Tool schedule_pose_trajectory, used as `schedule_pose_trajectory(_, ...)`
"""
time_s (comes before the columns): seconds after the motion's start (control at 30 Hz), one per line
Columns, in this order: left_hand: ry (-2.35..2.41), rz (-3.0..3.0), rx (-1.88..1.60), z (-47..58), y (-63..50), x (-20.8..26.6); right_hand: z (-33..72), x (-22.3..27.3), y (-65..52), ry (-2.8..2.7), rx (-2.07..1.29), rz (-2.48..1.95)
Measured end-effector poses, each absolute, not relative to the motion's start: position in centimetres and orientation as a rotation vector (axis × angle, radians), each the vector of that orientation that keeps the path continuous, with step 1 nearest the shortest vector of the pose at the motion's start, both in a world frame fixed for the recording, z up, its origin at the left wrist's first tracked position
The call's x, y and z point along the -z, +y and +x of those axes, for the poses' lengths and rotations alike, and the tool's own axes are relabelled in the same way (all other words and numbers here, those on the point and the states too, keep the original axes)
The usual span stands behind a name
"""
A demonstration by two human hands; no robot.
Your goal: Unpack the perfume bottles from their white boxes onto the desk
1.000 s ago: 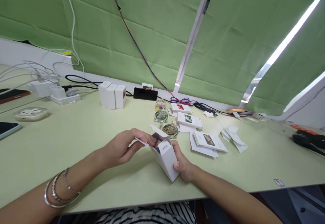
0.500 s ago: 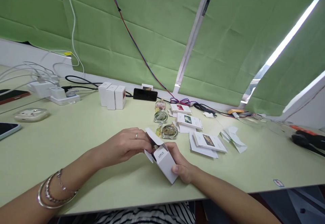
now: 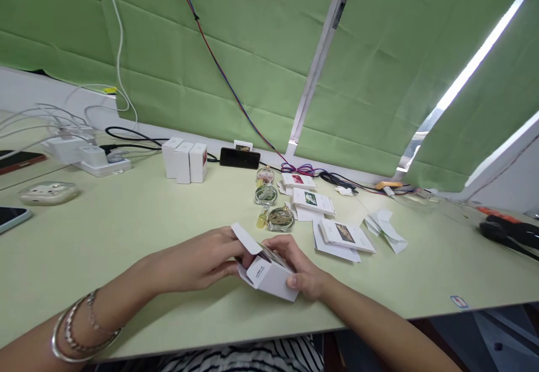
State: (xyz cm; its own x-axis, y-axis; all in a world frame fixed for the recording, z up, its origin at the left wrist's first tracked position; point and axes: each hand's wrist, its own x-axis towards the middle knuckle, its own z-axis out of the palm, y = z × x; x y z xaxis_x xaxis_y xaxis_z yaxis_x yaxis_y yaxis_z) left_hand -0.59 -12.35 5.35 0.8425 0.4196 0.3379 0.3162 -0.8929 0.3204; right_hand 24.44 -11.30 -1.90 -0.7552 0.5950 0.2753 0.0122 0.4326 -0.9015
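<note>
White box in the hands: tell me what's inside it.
Fingertips of the left hand show in the mouth of the white box; its flaps and the fingers hide anything deeper.

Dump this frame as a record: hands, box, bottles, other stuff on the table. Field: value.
left_hand: left hand, fingertips inside the box's open end; grip hidden
right_hand: right hand, holding the box, thumb on its near side
held_item: white carton, tilted, flaps open toward the left hand
bottles: three round glass bottles in a rough row beyond the hands
vial: small yellow vial, left of the nearest bottle
flat_packs: three flat white picture packs, right of the bottles
upright_boxes: three white boxes, back left
phone: black phone, propped sideways at the back
</note>
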Motion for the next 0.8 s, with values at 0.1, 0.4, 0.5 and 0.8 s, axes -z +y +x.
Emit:
schedule_pose_trajectory(0.1,0.555,2.762,-0.684,-0.2,-12.0,-5.3,24.5,1.3,-11.3,-2.148,-1.289,-0.412)
schedule_pose_trajectory(0.4,0.568,2.618,-0.795,-0.6,-11.6,-5.1,24.1,1.4,-11.5,-2.14,-1.291,-0.441)
schedule_pose_trajectory(0.5,0.586,2.552,-0.773,-0.9,-11.3,-5.2,24.1,1.2,-11.5,-2.153,-1.267,-0.443)
schedule_pose_trajectory(0.8,0.729,2.532,-0.717,-2.8,-9.2,-5.2,26.1,-1.0,-11.2,-2.33,-1.099,-0.713)
